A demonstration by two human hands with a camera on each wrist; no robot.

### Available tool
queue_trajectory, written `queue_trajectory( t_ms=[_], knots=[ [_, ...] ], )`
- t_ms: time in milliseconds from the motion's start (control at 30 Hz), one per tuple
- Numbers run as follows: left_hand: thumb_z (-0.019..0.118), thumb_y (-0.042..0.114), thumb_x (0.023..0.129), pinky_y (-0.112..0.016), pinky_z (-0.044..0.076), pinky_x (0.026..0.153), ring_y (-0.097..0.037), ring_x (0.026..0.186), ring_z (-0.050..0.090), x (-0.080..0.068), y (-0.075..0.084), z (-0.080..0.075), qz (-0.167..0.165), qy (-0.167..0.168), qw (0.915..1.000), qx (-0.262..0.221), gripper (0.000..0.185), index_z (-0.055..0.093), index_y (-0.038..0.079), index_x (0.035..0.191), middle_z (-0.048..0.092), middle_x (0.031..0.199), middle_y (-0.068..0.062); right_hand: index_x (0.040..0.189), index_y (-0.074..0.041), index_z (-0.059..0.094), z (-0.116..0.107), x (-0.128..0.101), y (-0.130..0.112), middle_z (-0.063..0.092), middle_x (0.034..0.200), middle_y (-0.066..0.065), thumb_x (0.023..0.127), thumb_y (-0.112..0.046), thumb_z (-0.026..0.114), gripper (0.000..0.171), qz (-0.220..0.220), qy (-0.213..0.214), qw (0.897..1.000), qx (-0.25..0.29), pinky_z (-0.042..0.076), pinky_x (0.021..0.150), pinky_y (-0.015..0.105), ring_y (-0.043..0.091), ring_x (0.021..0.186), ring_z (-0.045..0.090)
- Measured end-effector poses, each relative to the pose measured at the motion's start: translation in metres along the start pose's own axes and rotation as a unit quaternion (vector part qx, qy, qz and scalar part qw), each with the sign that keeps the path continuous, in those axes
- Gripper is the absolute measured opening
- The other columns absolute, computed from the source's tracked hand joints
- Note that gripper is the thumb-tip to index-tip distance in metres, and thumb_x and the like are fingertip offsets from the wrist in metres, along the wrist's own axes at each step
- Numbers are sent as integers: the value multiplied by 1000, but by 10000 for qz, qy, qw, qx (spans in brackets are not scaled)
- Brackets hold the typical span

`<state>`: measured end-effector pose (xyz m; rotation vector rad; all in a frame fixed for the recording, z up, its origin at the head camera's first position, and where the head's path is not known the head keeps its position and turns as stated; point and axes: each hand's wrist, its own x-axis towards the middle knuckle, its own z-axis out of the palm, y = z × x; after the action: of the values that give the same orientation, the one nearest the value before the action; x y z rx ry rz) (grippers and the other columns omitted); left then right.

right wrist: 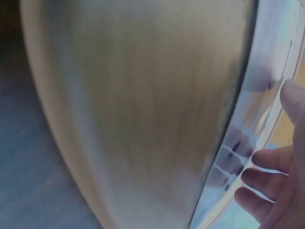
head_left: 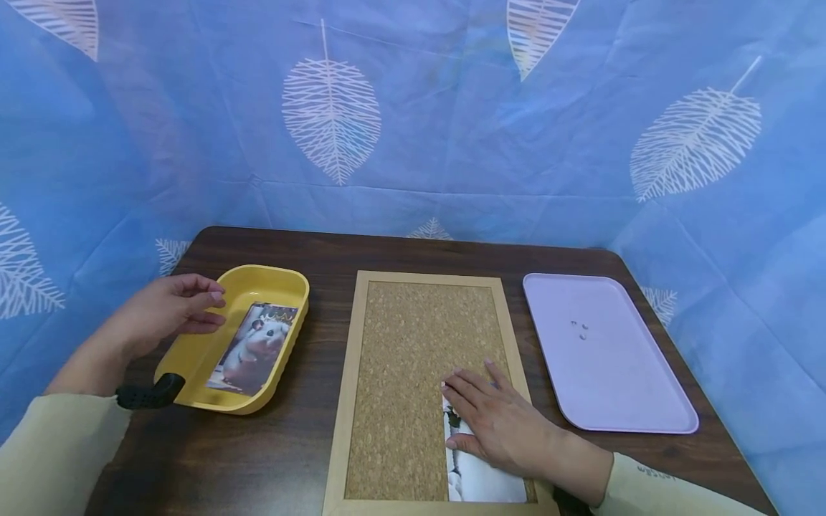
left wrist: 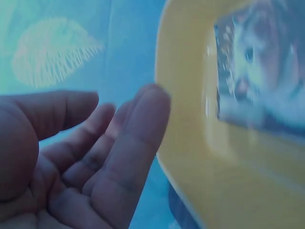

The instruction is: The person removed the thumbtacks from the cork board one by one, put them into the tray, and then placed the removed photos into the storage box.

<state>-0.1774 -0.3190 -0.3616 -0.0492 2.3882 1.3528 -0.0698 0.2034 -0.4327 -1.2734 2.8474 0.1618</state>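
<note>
I read the right hand [head_left: 510, 430] as lying flat on a glossy photo print [head_left: 480, 479] at the lower right corner of the cork board [head_left: 413, 373]. Its fingers are straight and spread and press down; nothing is pinched. The print rests on the cork, its near and right edges close against the pale wooden frame [head_left: 345, 401]. In the right wrist view the print shows as a shiny, reflective strip under the fingertips [right wrist: 267, 160], though that view is blurred.

The left hand [head_left: 171, 308] hovers at the far left rim of the yellow tray [head_left: 290, 283], fingers loosely extended and holding nothing. The left wrist view confirms a relaxed palm beside the tray wall. A second print, the hamster picture [head_left: 254, 347], lies flat in the tray bed.

My judgement on the step: keep the flat pressure even so the slick paper does not slide on the grainy cork, and square its edges to the frame before lifting off.

Materials: the cork is coarse and speckled. The tray is smooth moulded plastic with rounded corners. A lilac tray [head_left: 645, 401], shallow and also round-cornered, sits to the right on the dark wood-grain counter [head_left: 277, 459] and carries a few small pins [head_left: 579, 330], too small to describe further.
</note>
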Motion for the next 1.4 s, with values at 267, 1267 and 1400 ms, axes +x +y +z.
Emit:
queue_trajectory(
  t_ms=[267,1267,1400],
  knots=[
    [53,29,112,-43,65,86,-29,103,77,-19,28,50,465,936,9911,827,38,57,1,138,67,130,-25,149,-6,58,-5,-1,14,59,150,11,109,-43,58,55,62,579,9983,5,41,118,62,31,143,52],
    [59,61,102,-40,43,121,-23,144,52,-30,79,305,4254,-414,7503,5043,61,62,15,143,59,149,-5,121,-2,73,11,-15,50,71,115,9,98,-23,76,31,522,1370,9889,-224,58,93,41,25,104,66],
    [44,78,97,-48,38,124,-31,158,33,-33,76,313,3904,-835,7436,5364,91,44,13,161,38,169,-10,120,-2,73,13,-16,52,72,114,9,98,-22,76,31,544,1391,9884,-259,58,92,41,24,103,66]
  ],
)
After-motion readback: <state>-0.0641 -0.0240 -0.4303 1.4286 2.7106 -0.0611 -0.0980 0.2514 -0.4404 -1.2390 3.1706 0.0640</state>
